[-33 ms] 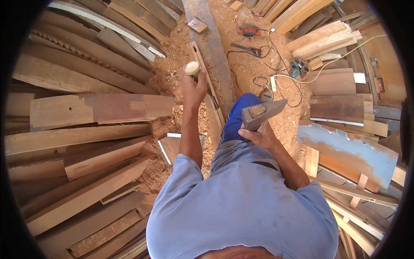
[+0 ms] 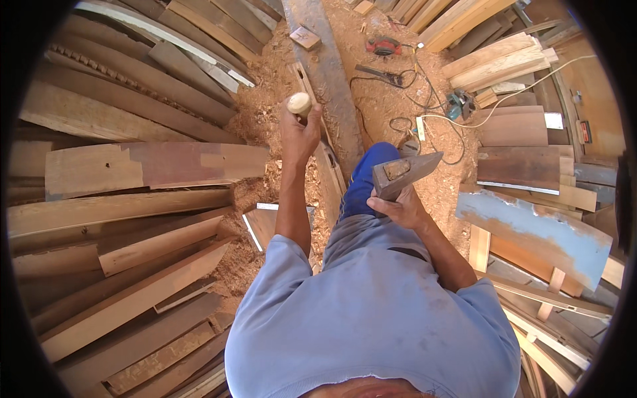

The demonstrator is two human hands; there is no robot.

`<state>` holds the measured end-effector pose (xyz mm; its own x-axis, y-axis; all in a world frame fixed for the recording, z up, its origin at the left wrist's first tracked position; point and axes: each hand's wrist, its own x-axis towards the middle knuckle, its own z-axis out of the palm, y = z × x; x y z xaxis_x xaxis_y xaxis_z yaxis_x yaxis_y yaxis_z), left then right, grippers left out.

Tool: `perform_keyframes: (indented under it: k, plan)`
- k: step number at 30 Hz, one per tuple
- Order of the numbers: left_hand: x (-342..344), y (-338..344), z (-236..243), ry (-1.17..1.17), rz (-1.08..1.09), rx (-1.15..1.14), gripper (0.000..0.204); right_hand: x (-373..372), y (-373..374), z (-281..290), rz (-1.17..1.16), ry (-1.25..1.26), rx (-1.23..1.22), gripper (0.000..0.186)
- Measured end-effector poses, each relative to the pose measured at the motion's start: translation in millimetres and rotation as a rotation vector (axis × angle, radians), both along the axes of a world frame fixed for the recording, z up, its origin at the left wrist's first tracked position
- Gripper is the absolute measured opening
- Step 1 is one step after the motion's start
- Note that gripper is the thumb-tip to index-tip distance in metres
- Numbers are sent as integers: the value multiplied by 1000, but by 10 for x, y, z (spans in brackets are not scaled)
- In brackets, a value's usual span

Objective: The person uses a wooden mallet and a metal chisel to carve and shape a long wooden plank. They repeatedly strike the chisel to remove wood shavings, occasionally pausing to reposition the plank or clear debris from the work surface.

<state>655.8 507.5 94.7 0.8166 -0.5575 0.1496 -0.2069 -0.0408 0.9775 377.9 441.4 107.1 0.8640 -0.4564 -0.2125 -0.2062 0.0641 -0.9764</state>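
My left hand [image 2: 299,134] is closed round a chisel [image 2: 298,103]. Its pale, rounded handle end shows above the fist, while the blade is hidden below. Under this hand runs a long, narrow piece of wood [image 2: 326,169] with slots cut into it, lying along a thick plank. Over my right thigh, my right hand [image 2: 402,209] grips a hammer [image 2: 406,174] just below its head. That dark metal head is wedge-shaped, tapers to the right and shows the handle's wooden end in its eye. The hammer stands apart from the chisel.
The thick plank [image 2: 332,73] carries a small wood block [image 2: 304,38]. Right of it, on shavings, lie a red power tool [image 2: 383,46], a green power tool [image 2: 459,105], a handsaw [image 2: 378,75] and tangled cords. Stacked boards [image 2: 156,166] line both sides.
My left hand and the chisel have shifted very slightly to the right. The right hand and hammer stay about where they were.
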Motion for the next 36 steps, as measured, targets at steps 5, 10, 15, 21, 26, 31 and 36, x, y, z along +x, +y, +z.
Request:
perform_keyframes:
  k: [5,10,15,21,26,31,36]
  plan:
    - [38,-83,-249,4,47,-153,29,174,7,129,-24,-68,1,16]
    - [34,-99,-173,177,36,-197,30,230,-6,123,-21,-42,58,18]
    - [205,-98,-297,168,42,-133,18,273,-7,108,-14,-18,40,19]
    - [329,-28,-415,260,65,-201,12,310,-29,110,-62,-56,-132,16]
    - [377,30,-379,286,74,-130,12,484,-228,575,-64,-109,-219,17]
    - [218,-29,-280,297,-14,-81,12,813,-542,1175,-250,-248,-399,19]
    - [-162,-350,-270,-35,-86,51,16,1291,-684,1539,-267,-333,-425,14]
